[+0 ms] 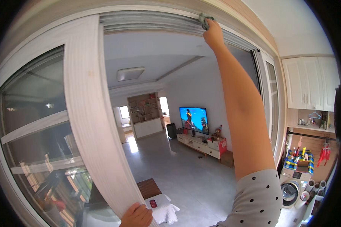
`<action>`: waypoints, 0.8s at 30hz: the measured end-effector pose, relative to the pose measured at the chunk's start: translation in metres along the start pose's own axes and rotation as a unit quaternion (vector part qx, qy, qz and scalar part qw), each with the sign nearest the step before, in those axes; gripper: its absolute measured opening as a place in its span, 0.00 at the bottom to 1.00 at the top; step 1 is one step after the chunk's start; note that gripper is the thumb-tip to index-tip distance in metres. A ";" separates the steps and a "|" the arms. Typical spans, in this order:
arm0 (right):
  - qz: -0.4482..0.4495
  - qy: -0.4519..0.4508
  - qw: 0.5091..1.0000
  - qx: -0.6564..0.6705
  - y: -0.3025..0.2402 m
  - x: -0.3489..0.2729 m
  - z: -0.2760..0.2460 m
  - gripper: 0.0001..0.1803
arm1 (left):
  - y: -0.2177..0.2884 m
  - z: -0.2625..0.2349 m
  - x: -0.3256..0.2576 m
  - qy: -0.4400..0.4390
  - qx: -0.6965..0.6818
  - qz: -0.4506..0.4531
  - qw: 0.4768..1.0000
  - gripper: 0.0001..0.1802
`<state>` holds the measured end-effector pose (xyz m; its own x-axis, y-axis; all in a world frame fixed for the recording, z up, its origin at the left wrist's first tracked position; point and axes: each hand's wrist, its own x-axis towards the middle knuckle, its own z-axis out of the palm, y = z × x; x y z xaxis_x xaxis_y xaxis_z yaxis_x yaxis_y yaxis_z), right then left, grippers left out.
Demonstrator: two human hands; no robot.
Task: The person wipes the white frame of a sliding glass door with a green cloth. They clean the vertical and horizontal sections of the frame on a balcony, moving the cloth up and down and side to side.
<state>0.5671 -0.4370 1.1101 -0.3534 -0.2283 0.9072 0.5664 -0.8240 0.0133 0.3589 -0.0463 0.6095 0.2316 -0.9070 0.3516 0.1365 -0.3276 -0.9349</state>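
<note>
My right hand (213, 34) is raised high, closed on a grey-green cloth (206, 21). The cloth is pressed against the grooved top track (151, 20) of a sliding door. Low in the view, my left hand (137, 216) has its fingers curled round the edge of the white wooden door frame (89, 102). That door panel, with glass panes (34, 98), stands at the left. A sleeve with black dots covers my right upper arm.
Through the doorway lie a grey floor (185, 181), a lit television (194, 120) on a low cabinet (197, 145), and a table (165, 212) with a white cover and a phone (153, 203). At the right stand a washing machine (291, 191) and white wall cabinets (310, 81).
</note>
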 end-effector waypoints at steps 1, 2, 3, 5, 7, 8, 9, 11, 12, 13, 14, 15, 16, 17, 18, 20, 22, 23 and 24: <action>0.034 0.019 0.999 0.022 0.007 -0.017 -0.012 0.25 | -0.004 -0.003 0.008 0.007 -0.087 -0.064 0.994 0.08; 0.075 0.033 0.996 0.043 0.018 -0.044 -0.024 0.26 | -0.007 -0.007 0.016 0.006 -0.179 -0.122 0.976 0.06; 0.131 0.004 0.989 0.074 0.030 -0.071 -0.039 0.25 | -0.006 -0.010 0.022 0.002 -0.271 -0.179 0.946 0.04; 0.267 -0.076 0.944 0.175 0.039 -0.142 -0.074 0.23 | -0.001 -0.005 0.018 -0.003 -0.267 -0.180 0.947 0.04; 0.371 -0.149 0.866 0.301 0.050 -0.238 -0.120 0.19 | 0.002 0.000 0.016 0.001 -0.304 -0.177 0.936 0.05; 0.448 -0.189 0.810 0.327 0.058 -0.292 -0.140 0.19 | 0.008 0.004 0.007 0.002 -0.311 -0.186 0.932 0.05; 0.555 -0.206 0.712 0.377 0.041 -0.340 -0.165 0.20 | 0.011 0.004 0.002 -0.014 -0.313 -0.194 0.930 0.05; 0.688 -0.219 0.599 0.347 0.015 -0.411 -0.225 0.21 | 0.009 -0.002 0.000 -0.041 -0.323 -0.201 0.924 0.05; 0.739 -0.193 0.550 0.338 0.006 -0.444 -0.253 0.19 | 0.005 -0.008 0.000 -0.057 -0.326 -0.208 0.921 0.05; 0.770 -0.169 0.507 0.350 -0.002 -0.475 -0.277 0.18 | 0.005 -0.018 -0.005 -0.067 -0.335 -0.227 0.912 0.06; 0.802 -0.127 0.470 0.347 -0.002 -0.511 -0.314 0.17 | 0.009 -0.015 -0.001 -0.072 -0.336 -0.226 0.911 0.06; 0.828 -0.091 0.442 0.333 0.000 -0.544 -0.350 0.16 | 0.008 -0.011 0.005 -0.077 -0.338 -0.223 0.911 0.06; 0.848 -0.046 0.418 0.322 -0.004 -0.570 -0.393 0.16 | 0.005 -0.009 0.011 -0.086 -0.346 -0.211 0.910 0.07; 0.856 -0.025 0.422 0.296 -0.012 -0.595 -0.423 0.15 | 0.013 -0.001 0.005 -0.067 -0.334 -0.214 0.916 0.06; 0.863 -0.017 0.424 0.273 -0.019 -0.616 -0.458 0.14 | 0.015 0.003 0.003 -0.062 -0.326 -0.218 0.918 0.06; 0.880 0.007 0.450 0.155 -0.051 -0.624 -0.505 0.14 | 0.020 0.005 -0.006 -0.062 -0.310 -0.229 0.921 0.06; 0.892 0.011 0.441 0.101 -0.073 -0.619 -0.557 0.14 | 0.019 -0.003 -0.010 -0.072 -0.312 -0.245 0.915 0.07; 0.899 0.048 0.427 0.081 -0.080 -0.620 -0.587 0.14 | 0.018 -0.007 -0.006 -0.080 -0.321 -0.255 0.909 0.07; 0.902 0.091 0.418 0.060 -0.086 -0.620 -0.617 0.14 | 0.019 -0.002 0.001 -0.081 -0.331 -0.264 0.903 0.07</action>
<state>0.2785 -0.5447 0.2872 0.6843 -0.4664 -0.5606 0.0620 0.8032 -0.5925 0.3599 -0.0541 0.5922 0.4467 -0.5459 0.7088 -0.3237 -0.8372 -0.4407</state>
